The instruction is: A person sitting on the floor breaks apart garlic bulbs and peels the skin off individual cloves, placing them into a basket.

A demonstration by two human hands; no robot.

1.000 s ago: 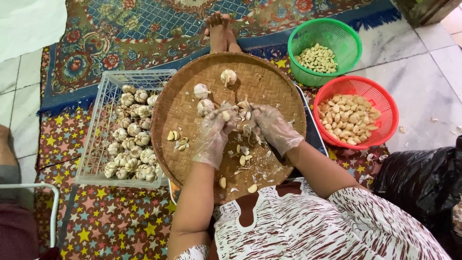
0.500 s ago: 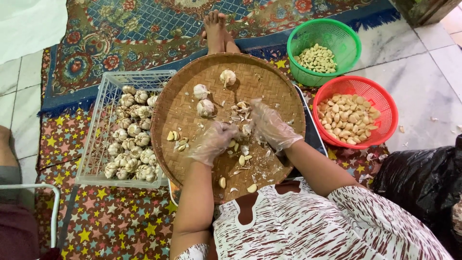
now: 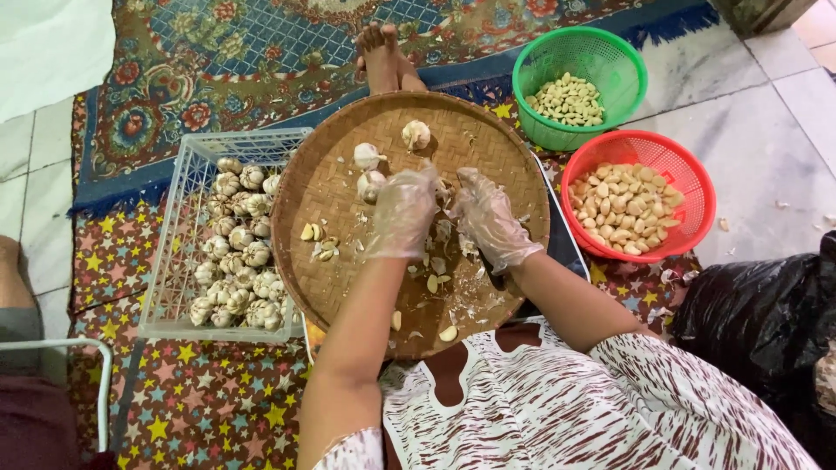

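Note:
Both my hands wear thin clear plastic gloves and work over a round woven bamboo tray [image 3: 331, 261]. My left hand [image 3: 402, 213] and my right hand [image 3: 492, 219] meet fingertip to fingertip near the tray's middle, closed around a garlic bulb [image 3: 444, 190] that they mostly hide. Three whole garlic bulbs [image 3: 416, 133] lie on the tray's far part, just beyond my left hand. Loose cloves [image 3: 313, 232] sit on the tray's left side. Skins and more cloves [image 3: 433, 283] are scattered under my wrists.
A white wire crate [image 3: 174, 252] of garlic bulbs stands left of the tray. A green basket [image 3: 522, 96] and a red basket [image 3: 697, 191], both holding cloves, sit at the right. A black plastic bag [image 3: 766, 313] lies lower right. My bare feet [image 3: 387, 57] rest beyond the tray.
My left hand has moved up and to the right across the tray to meet my right hand. The right hand has shifted slightly away from me.

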